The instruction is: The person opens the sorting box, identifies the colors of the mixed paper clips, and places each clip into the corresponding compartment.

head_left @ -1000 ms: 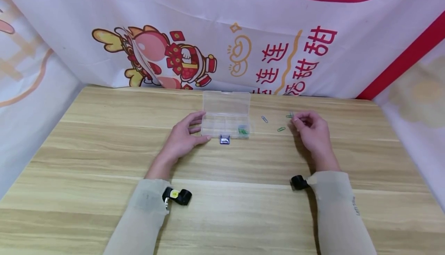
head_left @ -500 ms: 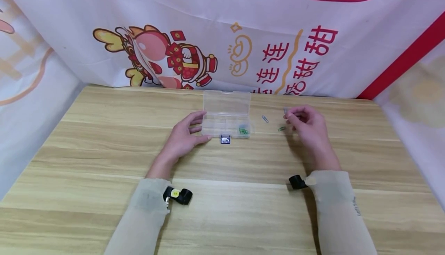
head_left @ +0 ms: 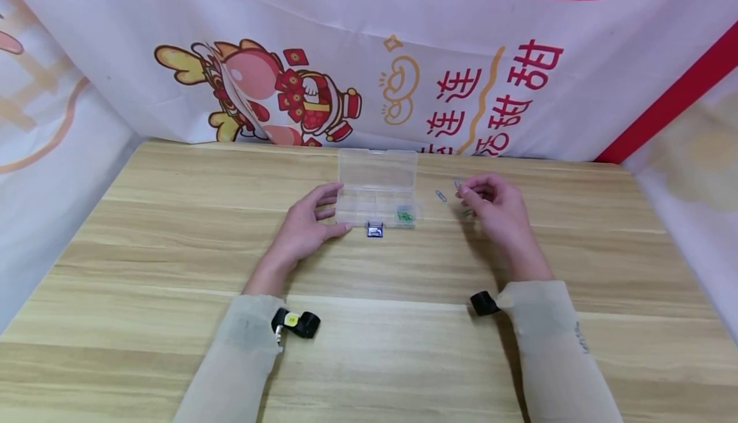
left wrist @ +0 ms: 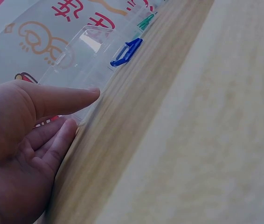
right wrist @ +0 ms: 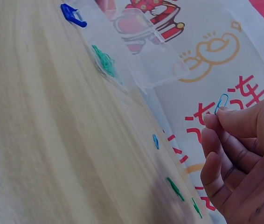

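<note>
Leftward goes the right hand (head_left: 500,207), pinching a blue paperclip (right wrist: 221,103), right of centre; the left hand (head_left: 307,220), relaxed, thumb spread, touches the clear compartment box (head_left: 357,202) mid-frame. Carrying seems the step; next calls for careful aim over the box.

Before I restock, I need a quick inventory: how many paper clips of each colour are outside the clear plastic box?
Blue paper clips: 2 (one held, one on the table)
Green paper clips: 2 (both on the table)
Total: 4
</note>
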{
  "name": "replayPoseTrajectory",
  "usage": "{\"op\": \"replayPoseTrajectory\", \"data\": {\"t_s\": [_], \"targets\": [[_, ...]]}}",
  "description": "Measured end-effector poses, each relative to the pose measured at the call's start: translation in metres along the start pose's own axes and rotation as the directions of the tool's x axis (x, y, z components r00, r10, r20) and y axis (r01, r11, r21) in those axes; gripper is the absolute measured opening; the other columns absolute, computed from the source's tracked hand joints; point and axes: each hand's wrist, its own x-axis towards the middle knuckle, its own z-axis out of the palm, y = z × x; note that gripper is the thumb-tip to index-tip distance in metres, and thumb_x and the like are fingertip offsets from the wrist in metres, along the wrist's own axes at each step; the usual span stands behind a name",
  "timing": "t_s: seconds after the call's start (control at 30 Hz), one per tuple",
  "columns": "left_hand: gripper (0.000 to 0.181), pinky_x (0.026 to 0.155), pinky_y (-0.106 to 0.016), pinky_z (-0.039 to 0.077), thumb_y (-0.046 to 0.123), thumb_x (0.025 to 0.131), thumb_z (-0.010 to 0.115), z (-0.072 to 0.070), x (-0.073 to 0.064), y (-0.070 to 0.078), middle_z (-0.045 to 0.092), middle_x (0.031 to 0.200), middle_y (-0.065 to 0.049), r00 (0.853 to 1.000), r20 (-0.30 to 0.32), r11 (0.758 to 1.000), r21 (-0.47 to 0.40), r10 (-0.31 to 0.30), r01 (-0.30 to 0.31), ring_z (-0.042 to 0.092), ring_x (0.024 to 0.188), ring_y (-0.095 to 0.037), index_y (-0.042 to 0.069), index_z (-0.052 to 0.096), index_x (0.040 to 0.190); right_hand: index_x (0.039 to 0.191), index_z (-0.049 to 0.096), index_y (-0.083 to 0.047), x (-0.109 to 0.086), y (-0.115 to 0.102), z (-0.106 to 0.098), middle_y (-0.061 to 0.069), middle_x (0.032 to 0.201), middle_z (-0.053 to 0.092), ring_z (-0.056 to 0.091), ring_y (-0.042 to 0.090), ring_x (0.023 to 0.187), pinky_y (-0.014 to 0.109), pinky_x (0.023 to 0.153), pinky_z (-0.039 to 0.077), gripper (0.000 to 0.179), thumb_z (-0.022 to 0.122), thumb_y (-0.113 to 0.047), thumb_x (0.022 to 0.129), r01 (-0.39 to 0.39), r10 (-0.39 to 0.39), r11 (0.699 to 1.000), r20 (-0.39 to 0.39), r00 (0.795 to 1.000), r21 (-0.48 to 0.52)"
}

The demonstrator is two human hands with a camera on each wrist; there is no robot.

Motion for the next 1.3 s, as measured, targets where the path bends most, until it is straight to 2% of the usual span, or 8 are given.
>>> {"op": "replayPoseTrajectory", "data": {"t_s": [0.27, 0.6, 0.8, 0.97, 1.3], "targets": [[0.08, 0.122, -0.047, 0.052, 0.008, 0.093, 0.084, 0.0, 0.0, 0.0, 0.053, 0.161, -0.012, 1.0, 0.0, 1.0, -0.001, -0.002, 0.002, 0.058, 0.144, -0.035, 0.023, 0.048, 0.162, 0.124, 0.066, -0.012, -0.001, -0.004, 0.012, 0.005, 0.116, 0.067, 0.063, 0.022, 0.101, 0.03, 0.081, 0.058, 0.021, 0.065, -0.026, 0.109, 0.0, 0.0, 1.0, 0.027, 1.0, -0.013], [0.079, 0.122, -0.048, 0.052, 0.007, 0.093, 0.084, 0.001, 0.001, 0.001, 0.053, 0.162, -0.012, 1.0, 0.001, 1.0, -0.003, -0.013, 0.013, 0.058, 0.144, -0.035, 0.024, 0.049, 0.162, 0.123, 0.066, -0.008, 0.0, -0.008, 0.032, 0.008, 0.114, 0.067, 0.061, 0.022, 0.097, 0.028, 0.076, 0.058, 0.019, 0.065, -0.019, 0.108, 0.042, -0.04, 0.999, 0.076, 0.996, -0.017], [0.079, 0.122, -0.048, 0.051, 0.007, 0.093, 0.084, 0.001, 0.001, 0.002, 0.053, 0.162, -0.012, 1.0, -0.002, 1.0, -0.002, -0.016, 0.016, 0.058, 0.145, -0.035, 0.024, 0.049, 0.161, 0.121, 0.068, -0.005, 0.004, -0.01, 0.045, 0.011, 0.112, 0.068, 0.061, 0.022, 0.098, 0.027, 0.079, 0.056, 0.017, 0.064, -0.016, 0.108, 0.08, -0.076, 0.996, 0.089, 0.993, -0.039], [0.079, 0.122, -0.048, 0.051, 0.008, 0.093, 0.084, 0.0, 0.0, 0.001, 0.053, 0.162, -0.012, 1.0, 0.0, 1.0, -0.003, -0.014, 0.014, 0.058, 0.145, -0.035, 0.025, 0.049, 0.161, 0.119, 0.068, -0.006, 0.006, -0.011, 0.053, 0.011, 0.112, 0.067, 0.06, 0.023, 0.1, 0.03, 0.081, 0.056, 0.014, 0.062, -0.014, 0.109, 0.054, -0.046, 0.996, 0.126, 0.991, -0.065], [0.079, 0.122, -0.047, 0.052, 0.007, 0.091, 0.085, 0.0, 0.001, -0.001, 0.054, 0.161, -0.012, 1.0, -0.002, 1.0, -0.007, -0.006, 0.006, 0.059, 0.144, -0.035, 0.025, 0.05, 0.16, 0.118, 0.068, -0.008, 0.009, -0.013, 0.058, 0.009, 0.109, 0.065, 0.058, 0.022, 0.093, 0.027, 0.071, 0.055, 0.015, 0.061, -0.019, 0.11, -0.011, 0.023, 0.996, 0.131, 0.991, -0.093]]}}
